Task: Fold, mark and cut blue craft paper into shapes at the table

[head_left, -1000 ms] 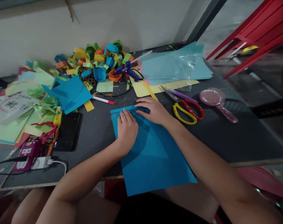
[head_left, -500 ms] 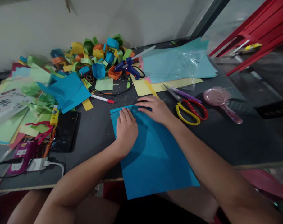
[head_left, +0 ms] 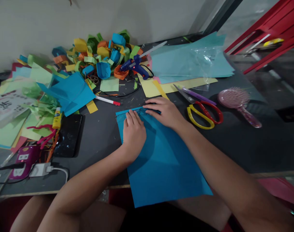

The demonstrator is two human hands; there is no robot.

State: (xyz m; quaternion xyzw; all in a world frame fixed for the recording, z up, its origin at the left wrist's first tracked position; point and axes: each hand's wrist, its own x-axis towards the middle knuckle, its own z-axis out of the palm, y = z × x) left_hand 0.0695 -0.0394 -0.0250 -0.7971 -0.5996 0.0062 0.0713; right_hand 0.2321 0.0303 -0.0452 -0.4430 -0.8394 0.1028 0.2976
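A large sheet of blue paper [head_left: 171,170] lies before me, its near part reaching past the table's front edge. Along its far edge runs a narrow strip [head_left: 121,113] that looks folded or layered, with dark marks beneath it. My left hand [head_left: 134,132] rests flat near the far left corner, fingers stretched out over that strip. My right hand [head_left: 162,112] touches the same edge farther right, its fingers extended and apart. Something dark shows between its fingers, too hidden to name. To the right of this hand are scissors [head_left: 205,114] with one red and one yellow handle loop.
Behind the paper are a blue glue gun [head_left: 136,66], a pile of folded paper pieces [head_left: 103,53] and light-blue sheets [head_left: 178,62]. A hairbrush [head_left: 236,100] is at right. Leftward lie a red-capped marker [head_left: 108,100], a glue stick [head_left: 57,118] and a black phone [head_left: 68,137].
The view has shifted slightly, so the table things appear a little farther right. Both hands stay at the paper's far edge, with hardly any movement against it.
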